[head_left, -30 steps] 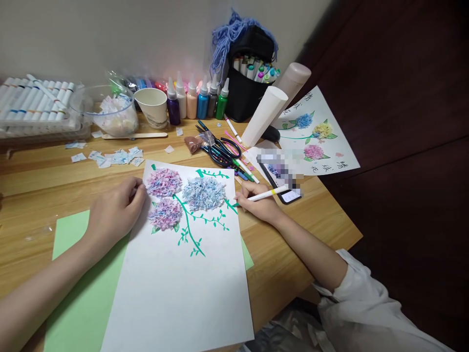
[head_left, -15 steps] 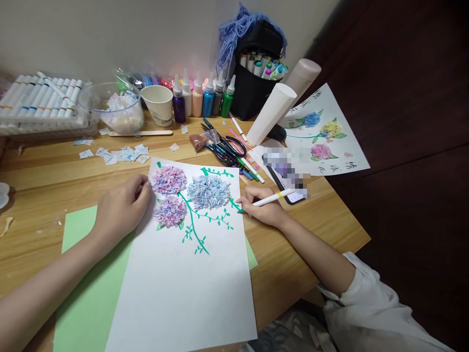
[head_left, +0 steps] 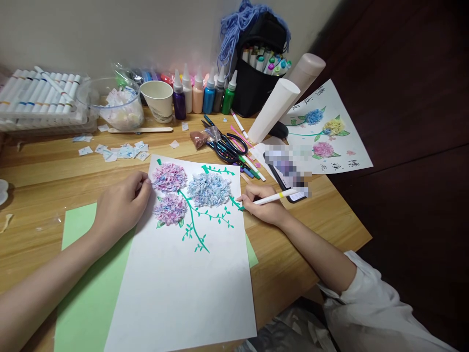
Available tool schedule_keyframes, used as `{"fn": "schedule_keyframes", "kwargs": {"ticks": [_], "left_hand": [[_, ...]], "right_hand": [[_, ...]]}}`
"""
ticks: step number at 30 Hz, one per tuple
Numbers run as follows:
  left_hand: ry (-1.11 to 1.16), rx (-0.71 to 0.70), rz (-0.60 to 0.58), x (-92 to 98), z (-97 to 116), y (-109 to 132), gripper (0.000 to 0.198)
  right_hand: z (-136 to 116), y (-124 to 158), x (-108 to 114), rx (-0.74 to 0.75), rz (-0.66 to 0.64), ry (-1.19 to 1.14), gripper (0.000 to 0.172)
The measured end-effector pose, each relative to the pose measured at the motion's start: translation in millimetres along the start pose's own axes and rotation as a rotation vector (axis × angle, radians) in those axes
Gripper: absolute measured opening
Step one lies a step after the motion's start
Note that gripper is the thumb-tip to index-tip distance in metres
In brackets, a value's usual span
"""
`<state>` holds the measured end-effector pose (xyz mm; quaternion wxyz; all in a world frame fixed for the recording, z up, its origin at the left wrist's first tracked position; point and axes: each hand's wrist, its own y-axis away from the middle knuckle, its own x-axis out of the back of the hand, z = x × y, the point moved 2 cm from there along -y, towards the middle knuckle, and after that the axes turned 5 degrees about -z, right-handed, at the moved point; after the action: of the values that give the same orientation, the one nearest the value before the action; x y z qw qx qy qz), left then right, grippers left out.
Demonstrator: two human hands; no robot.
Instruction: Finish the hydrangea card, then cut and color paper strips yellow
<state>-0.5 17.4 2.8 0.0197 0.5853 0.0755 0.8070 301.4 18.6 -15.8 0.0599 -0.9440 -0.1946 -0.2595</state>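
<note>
A white sheet of paper (head_left: 183,293) lies in front of me, with two pink-purple paper flowers (head_left: 169,177) and a blue paper flower (head_left: 208,189) raised on its upper part. Green drawn stems and leaves (head_left: 192,220) run among and below them. My left hand (head_left: 122,200) rests at the sheet's upper left edge, its fingers curled in. Held in my right hand (head_left: 264,205) is a white marker (head_left: 276,196) with a yellow band. That hand sits at the sheet's right edge, beside a green leafy stroke; its fingers hide the marker's tip.
Green paper (head_left: 82,293) lies underneath. Behind are scissors (head_left: 234,149), loose pens, paper scraps (head_left: 120,151), a paper cup (head_left: 157,101), paint bottles (head_left: 198,95) and a black marker case (head_left: 252,88). To the right are a phone (head_left: 289,176) and a flower drawing (head_left: 330,132).
The green stroke at the sheet's right edge looks slightly thicker, and my right hand has barely shifted. My left hand stays in place. The whole view has tilted a little.
</note>
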Motion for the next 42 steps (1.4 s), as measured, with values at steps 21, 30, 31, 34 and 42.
{"fn": "schedule_keyframes", "kwargs": {"ticks": [21, 30, 31, 34, 42], "left_hand": [[-0.005, -0.014, 0.016, 0.0, -0.3, 0.3, 0.023], [-0.001, -0.015, 0.017, 0.3, 0.1, 0.5, 0.024], [-0.001, -0.013, 0.013, 0.3, 0.3, 0.6, 0.024], [0.005, -0.009, 0.013, -0.1, 0.3, 0.7, 0.024], [-0.004, -0.031, 0.032, -1.0, -1.0, -0.2, 0.023]], "right_hand": [[-1.5, -0.3, 0.6, 0.009, -0.027, -0.015, 0.038], [-0.2, -0.3, 0.6, 0.057, -0.024, -0.051, 0.033], [-0.2, -0.2, 0.7, 0.052, -0.023, -0.036, 0.034], [-0.7, -0.2, 0.7, 0.04, -0.025, -0.009, 0.036], [-0.9, 0.4, 0.3, 0.018, -0.019, 0.005, 0.038]]}}
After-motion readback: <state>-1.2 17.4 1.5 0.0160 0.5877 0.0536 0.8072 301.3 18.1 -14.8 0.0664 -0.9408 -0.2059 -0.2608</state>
